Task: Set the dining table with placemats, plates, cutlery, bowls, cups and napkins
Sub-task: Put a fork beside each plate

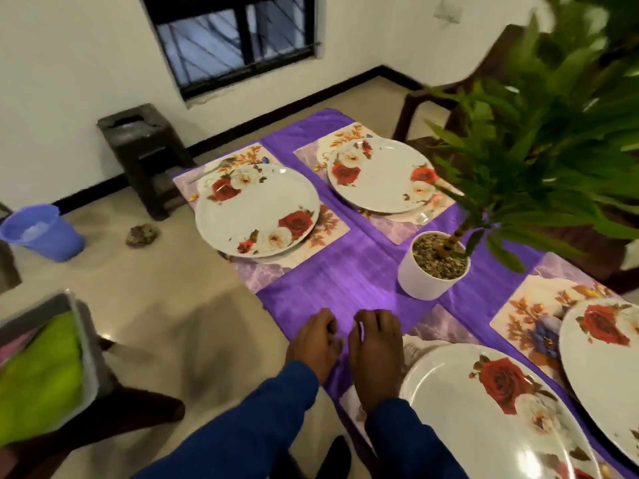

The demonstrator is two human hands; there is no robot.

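Just right of hands [345,344]: nearest plate [484,406], untouched.

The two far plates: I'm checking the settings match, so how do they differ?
The far left plate covers most of its placemat; the far right plate leaves its placemat wider at the near edge. The left one sits by the table edge, the right one beside the potted plant. Both are white with roses.

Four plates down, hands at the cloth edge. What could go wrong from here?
Both hands, left hand and right hand, rest on the purple cloth; tugging it might shift the plates or tip the potted plant. The far-left plate sits near the table edge and could slide off.
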